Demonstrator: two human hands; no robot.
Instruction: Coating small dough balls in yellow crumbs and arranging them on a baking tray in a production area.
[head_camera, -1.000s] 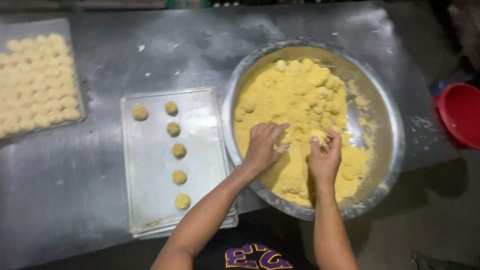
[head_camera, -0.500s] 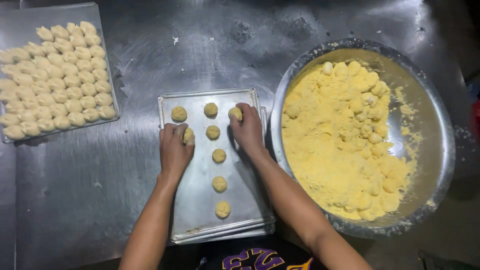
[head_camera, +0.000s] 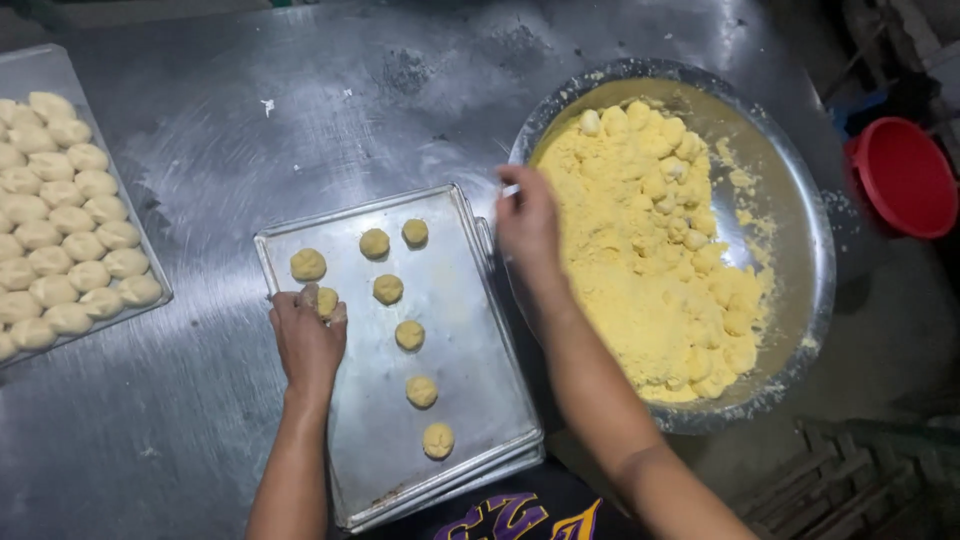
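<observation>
Your left hand (head_camera: 308, 340) curled its fingers around a small, round, grainy yellow dough ball (head_camera: 326, 300) on the smooth steel baking tray (head_camera: 470, 340). Your right hand (head_camera: 528, 225) hovered loosely curled and empty-looking between the tray and the wide metal bowl (head_camera: 800, 230) of crumbly yellow dough (head_camera: 640, 260).

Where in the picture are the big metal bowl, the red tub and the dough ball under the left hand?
big metal bowl (head_camera: 800, 215), head view, bare inner wall on the right.
red tub (head_camera: 900, 175), head view, middle of its inside.
dough ball (head_camera: 326, 301), head view, its visible top by the left hand's fingers.
</observation>
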